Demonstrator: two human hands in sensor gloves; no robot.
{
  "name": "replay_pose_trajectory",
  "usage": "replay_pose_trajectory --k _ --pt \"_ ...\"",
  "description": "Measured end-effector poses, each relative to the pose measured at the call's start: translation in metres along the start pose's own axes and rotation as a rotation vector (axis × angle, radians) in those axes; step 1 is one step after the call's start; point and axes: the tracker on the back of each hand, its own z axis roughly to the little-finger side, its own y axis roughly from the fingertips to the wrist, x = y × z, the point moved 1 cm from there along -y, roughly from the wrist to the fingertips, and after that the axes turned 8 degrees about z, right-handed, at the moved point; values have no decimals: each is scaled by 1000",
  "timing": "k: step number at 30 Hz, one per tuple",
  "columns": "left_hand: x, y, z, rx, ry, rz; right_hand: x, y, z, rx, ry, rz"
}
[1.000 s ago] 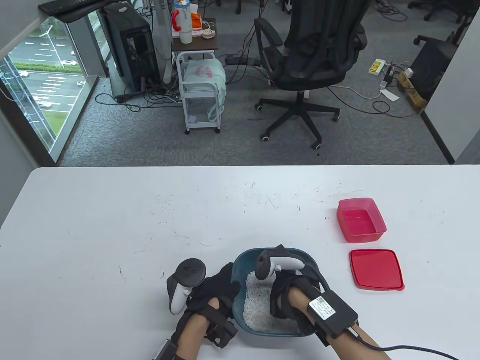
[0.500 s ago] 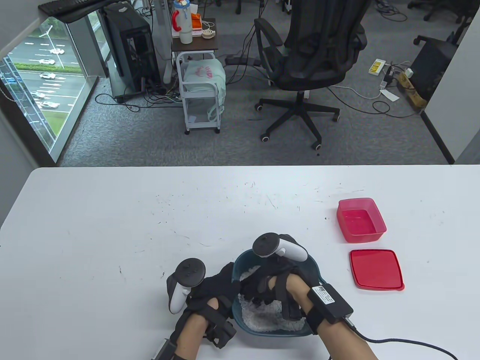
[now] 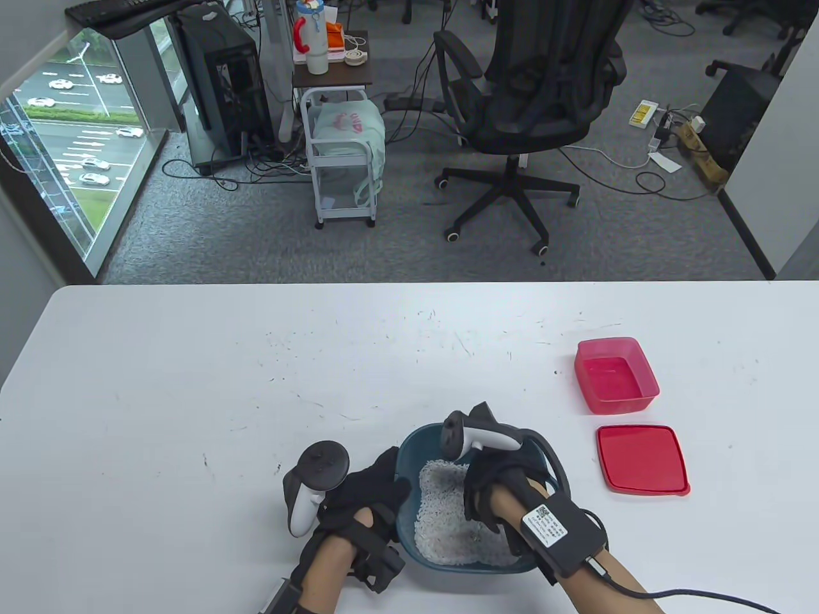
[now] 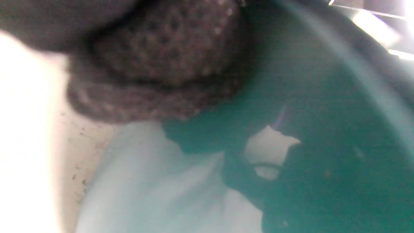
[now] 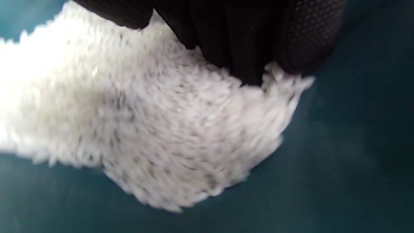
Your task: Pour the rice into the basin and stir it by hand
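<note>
Since the earlier frame, right hand (image 3: 489, 489) has shifted from the basin's centre to its 3 o'clock side, exposing more rice (image 3: 441, 511). Its fingers (image 5: 245, 42) reach down into the grains; their curl cannot be told. Left hand (image 3: 365, 499) grips the teal basin (image 3: 409, 457) at its 9 o'clock rim. Rice lies inside the basin, at the table's (image 3: 192, 396) 6 o'clock edge.

Black office chair (image 3: 537, 83) on grey carpet (image 3: 211, 236), window (image 3: 64, 128) left.

Right hand (image 3: 492, 495) back rightward, rice (image 3: 441, 511) uncovered.
</note>
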Motion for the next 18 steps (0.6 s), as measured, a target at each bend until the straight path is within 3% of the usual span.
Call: replay_pose_trajectory --k 5,9,12,14,18 --pt "0 1 0 -4 5 -6 -17 5 -12 150 -78 -157" --pt "0 1 1 -5 6 -5 -18 7 -22 445 -326 -231" --pt "0 1 1 -3 22 11 -15 4 -26 549 -503 -290" --pt "0 1 1 5 34 24 -11 -1 -29 584 -572 -287" --pt "0 0 1 13 35 34 7 -11 -25 522 -622 -174"
